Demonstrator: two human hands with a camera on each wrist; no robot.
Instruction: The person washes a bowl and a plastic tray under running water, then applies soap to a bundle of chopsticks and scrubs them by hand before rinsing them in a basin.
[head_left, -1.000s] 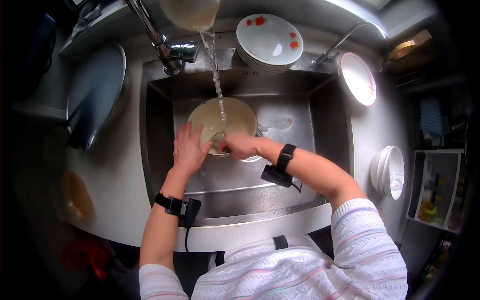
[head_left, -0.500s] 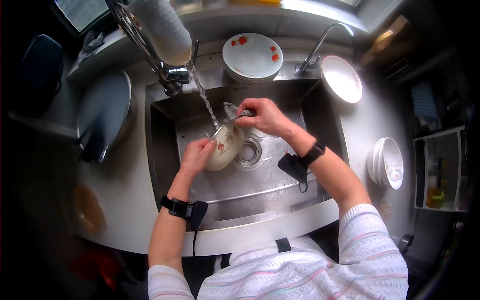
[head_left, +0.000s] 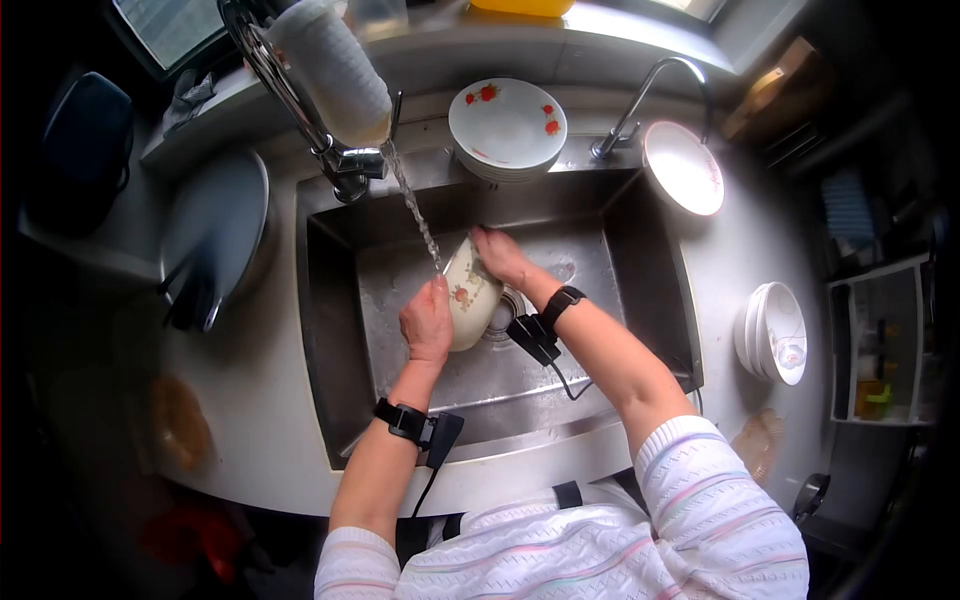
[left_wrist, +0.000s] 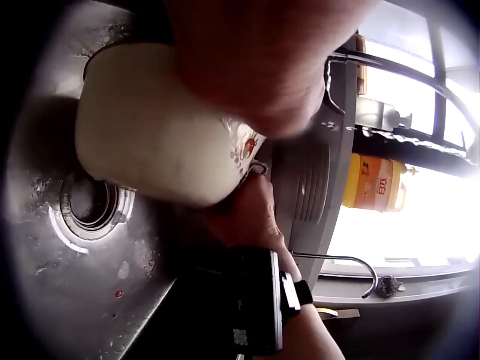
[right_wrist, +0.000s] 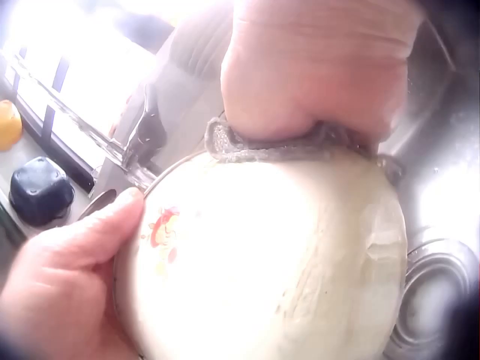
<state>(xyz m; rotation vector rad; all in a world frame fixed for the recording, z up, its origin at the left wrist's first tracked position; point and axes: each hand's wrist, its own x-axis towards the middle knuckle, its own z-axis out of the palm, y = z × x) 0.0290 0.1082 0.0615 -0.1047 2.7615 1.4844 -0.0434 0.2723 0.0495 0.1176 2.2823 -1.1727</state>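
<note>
A cream bowl (head_left: 468, 305) with a floral print is tipped on its side over the sink, its outer wall toward me. My left hand (head_left: 428, 322) grips its left rim, the thumb lying on the outer wall in the right wrist view. At the bowl's far right side, my right hand (head_left: 503, 257) holds a grey mesh scrubbing cloth (right_wrist: 262, 152) against the outside near the rim. The right fingertips are hidden behind the palm and cloth. Running water (head_left: 412, 205) falls at the bowl's upper left rim.
A chrome faucet (head_left: 350, 165) stands behind the steel sink (head_left: 640, 290), whose drain (left_wrist: 88, 201) lies under the bowl. Stacked plates (head_left: 508, 125) sit at the back edge. White bowls (head_left: 780, 335) and a red-rimmed bowl (head_left: 684, 168) stand right; a large pan (head_left: 222, 215) stands left.
The bowl went from mouth-up in the sink to tipped with its outside showing. My right hand left its inside, rose with the cloth over the rim, then came down onto the outer side.
</note>
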